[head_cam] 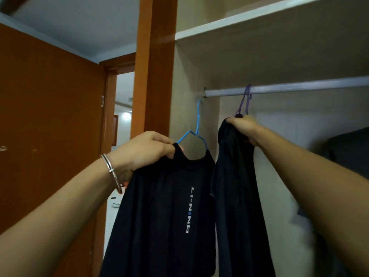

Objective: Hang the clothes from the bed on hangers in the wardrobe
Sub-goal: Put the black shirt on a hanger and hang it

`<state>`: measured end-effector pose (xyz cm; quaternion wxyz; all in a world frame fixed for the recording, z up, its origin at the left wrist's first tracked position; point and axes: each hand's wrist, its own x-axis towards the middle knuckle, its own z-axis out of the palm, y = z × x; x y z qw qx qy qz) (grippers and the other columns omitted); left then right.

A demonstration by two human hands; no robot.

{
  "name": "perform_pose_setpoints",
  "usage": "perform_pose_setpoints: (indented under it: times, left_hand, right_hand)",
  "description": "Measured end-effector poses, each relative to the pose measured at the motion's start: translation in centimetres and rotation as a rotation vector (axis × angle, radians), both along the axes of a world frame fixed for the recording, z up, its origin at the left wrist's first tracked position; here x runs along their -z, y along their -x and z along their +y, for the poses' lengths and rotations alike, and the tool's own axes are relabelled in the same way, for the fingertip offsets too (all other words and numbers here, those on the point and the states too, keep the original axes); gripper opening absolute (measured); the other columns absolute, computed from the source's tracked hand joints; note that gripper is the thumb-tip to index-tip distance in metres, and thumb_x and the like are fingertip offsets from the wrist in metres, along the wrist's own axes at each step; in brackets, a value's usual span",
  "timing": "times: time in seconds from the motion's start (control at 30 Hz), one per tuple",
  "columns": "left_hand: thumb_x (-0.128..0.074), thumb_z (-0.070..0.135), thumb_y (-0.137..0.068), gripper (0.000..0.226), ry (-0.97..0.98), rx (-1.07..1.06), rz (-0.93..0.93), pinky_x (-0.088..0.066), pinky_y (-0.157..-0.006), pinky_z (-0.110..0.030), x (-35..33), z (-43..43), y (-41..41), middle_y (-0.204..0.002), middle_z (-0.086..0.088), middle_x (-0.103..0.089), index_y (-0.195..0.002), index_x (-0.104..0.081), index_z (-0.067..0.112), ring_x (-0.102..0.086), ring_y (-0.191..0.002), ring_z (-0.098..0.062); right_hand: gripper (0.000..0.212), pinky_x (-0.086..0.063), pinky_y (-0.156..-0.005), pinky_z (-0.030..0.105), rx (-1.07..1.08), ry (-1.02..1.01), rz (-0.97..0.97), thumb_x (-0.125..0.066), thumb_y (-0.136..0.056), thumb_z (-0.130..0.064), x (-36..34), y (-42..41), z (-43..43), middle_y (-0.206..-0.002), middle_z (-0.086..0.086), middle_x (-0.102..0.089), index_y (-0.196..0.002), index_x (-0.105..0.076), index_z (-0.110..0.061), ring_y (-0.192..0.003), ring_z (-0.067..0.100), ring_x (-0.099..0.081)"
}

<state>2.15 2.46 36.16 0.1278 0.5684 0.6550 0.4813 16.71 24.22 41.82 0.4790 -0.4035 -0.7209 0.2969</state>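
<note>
Black shirt [159, 206]: white "LI-NING" w/ one blue letter, running vertically down front. No other legible text.

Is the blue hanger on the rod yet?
Not yet. The blue hanger hook sits below and left of the rod, apart from it; the left hand holds its black shirt up.

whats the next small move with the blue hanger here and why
Probably lift the blue hanger up and right so its hook goes over the rail: the hook sits below the rail's left end, while the purple hanger is already hooked on.
</note>
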Motion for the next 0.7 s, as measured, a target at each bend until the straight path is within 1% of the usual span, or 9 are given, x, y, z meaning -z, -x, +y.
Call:
perform_pose_setpoints:
  times: [0.07, 0.1, 0.13, 0.2, 0.27, 0.33, 0.4, 0.53, 0.7]
  left_hand:
    - [-0.053, 0.007, -0.083, 0.026, 0.071, 0.056, 0.027, -0.051, -0.082, -0.028, 0.3, -1.5, 0.0, -0.093, -0.004, -0.074, -0.092, -0.073, 0.020, -0.066, -0.089, -0.019]
    - [-0.052, 0.007, -0.084, 0.027, 0.103, 0.087, 0.041, -0.050, -0.079, -0.026, 0.6, -2.2, 0.0, -0.095, -0.004, -0.074, -0.093, -0.073, 0.022, -0.067, -0.091, -0.018]
    - [-0.052, 0.008, -0.084, 0.027, 0.124, 0.115, 0.057, -0.050, -0.080, -0.025, 1.0, -3.0, 0.1, -0.096, -0.003, -0.074, -0.093, -0.073, 0.022, -0.068, -0.092, -0.018]
    - [-0.055, 0.008, -0.082, 0.025, 0.134, 0.156, 0.054, -0.050, -0.084, -0.026, 2.0, -4.6, 0.5, -0.099, -0.004, -0.074, -0.091, -0.074, 0.022, -0.068, -0.094, -0.018]
    - [-0.055, 0.004, -0.082, 0.025, 0.127, 0.199, -0.010, -0.051, -0.084, -0.028, 3.0, -5.9, 1.1, -0.099, -0.005, -0.074, -0.088, -0.074, 0.019, -0.069, -0.093, -0.020]
    - [-0.058, 0.000, -0.078, 0.024, 0.128, 0.266, -0.072, -0.055, -0.075, -0.026, 4.3, -7.2, 1.6, -0.094, -0.006, -0.074, -0.084, -0.075, 0.017, -0.071, -0.086, -0.018]
    - [-0.072, 0.006, -0.060, 0.025, 0.135, 0.357, -0.122, -0.057, -0.069, -0.021, 5.6, -8.5, 1.8, -0.093, -0.009, -0.074, -0.083, -0.075, 0.015, -0.071, -0.084, -0.018]
    - [-0.089, 0.033, -0.035, 0.051, 0.208, 0.485, -0.259, -0.057, -0.069, -0.024, 8.8, -10.4, 1.9, -0.089, -0.013, -0.073, -0.077, -0.073, 0.010, -0.070, -0.081, -0.023]
    - [-0.088, 0.019, -0.048, 0.044, 0.336, 0.555, -0.516, -0.057, -0.066, -0.026, 12.5, -10.7, -1.4, -0.081, -0.014, -0.072, -0.087, -0.071, 0.006, -0.070, -0.073, -0.020]
  right_hand:
    - [0.054, -0.040, -0.102, 0.046, 0.221, -0.166, -0.131, -0.047, -0.090, -0.042, 1.0, 0.2, -0.5, -0.133, 0.018, -0.049, -0.128, -0.046, -0.003, -0.121, 0.038, -0.046]
    - [0.054, -0.036, -0.103, 0.047, 0.322, -0.310, -0.159, -0.044, -0.091, -0.043, 1.8, 0.2, -1.4, -0.136, 0.017, -0.047, -0.129, -0.046, -0.005, -0.125, 0.037, -0.043]
    - [0.049, -0.036, -0.102, 0.045, 0.350, -0.479, -0.134, -0.044, -0.092, -0.042, 2.7, 0.3, -2.5, -0.132, 0.015, -0.051, -0.125, -0.051, -0.006, -0.124, 0.034, -0.044]
    - [0.035, -0.041, -0.091, 0.034, 0.134, -0.667, -0.013, -0.046, -0.094, -0.034, 4.9, 0.0, -4.9, -0.106, 0.012, -0.065, -0.105, -0.064, -0.005, -0.105, 0.025, -0.056]
    - [0.030, -0.043, -0.079, 0.017, -0.240, -0.500, 0.022, -0.047, -0.095, -0.029, 7.6, -0.7, -7.3, -0.084, 0.000, -0.066, -0.100, -0.066, -0.006, -0.082, 0.008, -0.060]
    - [0.025, -0.042, -0.078, 0.006, -0.453, -0.368, -0.090, -0.053, -0.092, -0.025, 10.1, -1.4, -8.2, -0.085, -0.013, -0.061, -0.109, -0.063, -0.011, -0.077, -0.009, -0.057]
    - [0.028, -0.042, -0.079, 0.004, -0.536, -0.365, -0.183, -0.058, -0.089, -0.017, 12.1, -1.8, -8.5, -0.090, -0.015, -0.060, -0.116, -0.060, -0.011, -0.077, -0.016, -0.056]
    - [0.022, -0.048, -0.087, 0.022, -0.601, -0.329, -0.315, -0.053, -0.092, -0.014, 15.3, -2.0, -10.1, -0.093, 0.005, -0.069, -0.107, -0.067, -0.006, -0.085, 0.007, -0.062]
    - [0.017, -0.048, -0.080, 0.018, -0.649, -0.289, -0.557, -0.050, -0.094, -0.019, 19.1, -2.6, -11.1, -0.085, -0.006, -0.066, -0.099, -0.065, -0.013, -0.080, 0.004, -0.062]
